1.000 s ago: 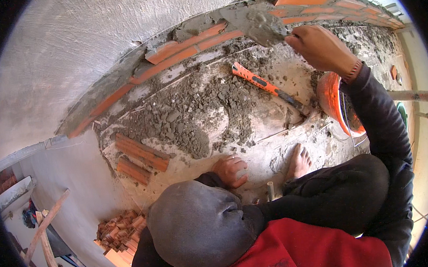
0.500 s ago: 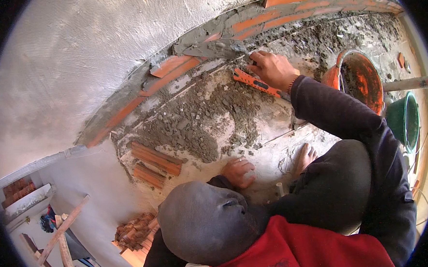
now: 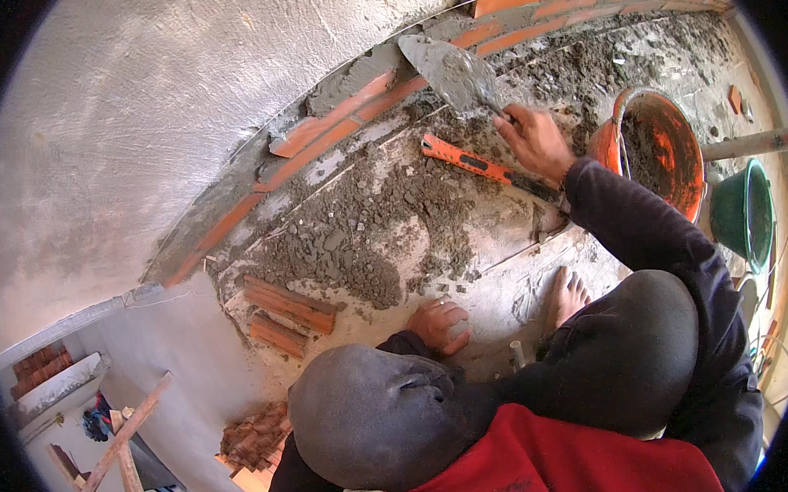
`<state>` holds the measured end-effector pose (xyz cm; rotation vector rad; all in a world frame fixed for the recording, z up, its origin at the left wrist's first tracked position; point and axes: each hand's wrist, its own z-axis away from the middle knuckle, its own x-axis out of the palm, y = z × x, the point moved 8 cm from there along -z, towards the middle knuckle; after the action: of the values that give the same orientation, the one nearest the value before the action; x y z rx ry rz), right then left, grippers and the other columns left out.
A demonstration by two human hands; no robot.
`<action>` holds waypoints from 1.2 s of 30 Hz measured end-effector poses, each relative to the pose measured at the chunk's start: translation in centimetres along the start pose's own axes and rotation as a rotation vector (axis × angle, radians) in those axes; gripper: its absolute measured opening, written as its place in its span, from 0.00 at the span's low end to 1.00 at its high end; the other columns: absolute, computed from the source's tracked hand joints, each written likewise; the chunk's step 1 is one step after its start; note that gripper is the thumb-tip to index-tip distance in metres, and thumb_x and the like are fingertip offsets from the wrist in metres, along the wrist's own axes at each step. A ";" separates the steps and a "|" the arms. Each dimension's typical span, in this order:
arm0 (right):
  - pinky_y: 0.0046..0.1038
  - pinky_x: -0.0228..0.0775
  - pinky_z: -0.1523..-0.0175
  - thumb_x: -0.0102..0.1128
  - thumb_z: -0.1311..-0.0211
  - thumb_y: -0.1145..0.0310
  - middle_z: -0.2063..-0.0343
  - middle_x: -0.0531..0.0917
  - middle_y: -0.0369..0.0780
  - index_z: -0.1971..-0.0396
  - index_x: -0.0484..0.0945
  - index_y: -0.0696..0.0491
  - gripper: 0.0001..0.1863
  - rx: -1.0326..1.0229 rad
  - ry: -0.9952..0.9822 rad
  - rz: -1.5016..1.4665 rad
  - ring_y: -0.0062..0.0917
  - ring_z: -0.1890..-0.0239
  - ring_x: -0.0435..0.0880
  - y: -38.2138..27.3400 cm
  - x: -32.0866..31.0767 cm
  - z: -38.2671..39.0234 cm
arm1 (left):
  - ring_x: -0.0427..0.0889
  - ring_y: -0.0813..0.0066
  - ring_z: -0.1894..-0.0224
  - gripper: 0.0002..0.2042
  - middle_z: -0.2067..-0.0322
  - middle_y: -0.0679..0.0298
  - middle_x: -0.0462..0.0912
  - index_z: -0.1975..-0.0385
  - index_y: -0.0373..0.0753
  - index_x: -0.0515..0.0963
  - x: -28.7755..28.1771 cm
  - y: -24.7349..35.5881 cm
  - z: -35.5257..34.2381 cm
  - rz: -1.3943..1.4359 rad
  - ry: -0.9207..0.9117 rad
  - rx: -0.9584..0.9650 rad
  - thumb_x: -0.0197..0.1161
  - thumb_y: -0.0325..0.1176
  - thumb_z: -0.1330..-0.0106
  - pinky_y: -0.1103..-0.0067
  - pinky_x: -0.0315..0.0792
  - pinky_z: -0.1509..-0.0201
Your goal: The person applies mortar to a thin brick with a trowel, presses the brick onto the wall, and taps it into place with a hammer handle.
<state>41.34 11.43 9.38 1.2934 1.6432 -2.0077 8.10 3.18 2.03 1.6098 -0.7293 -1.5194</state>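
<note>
My right hand is closed round the handle of a trowel. Wet mortar coats its pointed blade, whose tip reaches over the mortar on the low brick wall. Just below that hand, a tool with an orange and black handle lies on the floor; its far end is partly hidden by my sleeve. My left hand rests low beside my bent knee, its fingers curled and nothing visible in them. Crumbly mortar droppings spread over the floor between this hand and the bricks.
An orange bucket with mortar inside stands right of my forearm, a green bucket beyond it. A pole runs next to them. Loose bricks lie at left. A string line follows the wall top; wooden poles lean lower left.
My right hand has moved right and slightly nearer with the trowel. The blade has swung round, uncovering mortar and brick on the wall. My left hand has stayed in place.
</note>
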 end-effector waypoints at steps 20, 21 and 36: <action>0.29 0.60 0.36 0.51 0.35 0.72 0.45 0.74 0.43 0.37 0.65 0.59 0.25 0.405 -0.173 -0.220 0.26 0.44 0.72 -1.0 -14.5 13.5 | 0.74 0.49 0.50 0.34 0.52 0.48 0.72 0.40 0.32 0.60 -19.3 -11.0 22.5 -0.491 1.424 -1.187 0.66 0.46 0.39 0.60 0.68 0.44; 0.29 0.59 0.35 0.50 0.34 0.71 0.44 0.73 0.44 0.36 0.65 0.59 0.26 0.379 -0.120 -0.127 0.27 0.43 0.72 0.2 -16.2 14.0 | 0.70 0.46 0.46 0.37 0.48 0.44 0.68 0.37 0.31 0.55 -20.1 -11.9 22.4 -0.405 1.340 -1.282 0.65 0.46 0.39 0.59 0.67 0.43; 0.32 0.62 0.45 0.48 0.34 0.67 0.49 0.75 0.42 0.41 0.67 0.54 0.22 0.457 0.060 0.457 0.29 0.51 0.74 13.1 -21.4 24.2 | 0.70 0.40 0.43 0.50 0.44 0.36 0.67 0.32 0.29 0.44 -19.7 -11.0 21.2 -0.578 1.003 -1.263 0.73 0.41 0.46 0.59 0.68 0.41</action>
<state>50.97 -21.40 16.03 1.7022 0.8114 -2.1159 -16.34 22.14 3.89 1.2458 1.1227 -0.8680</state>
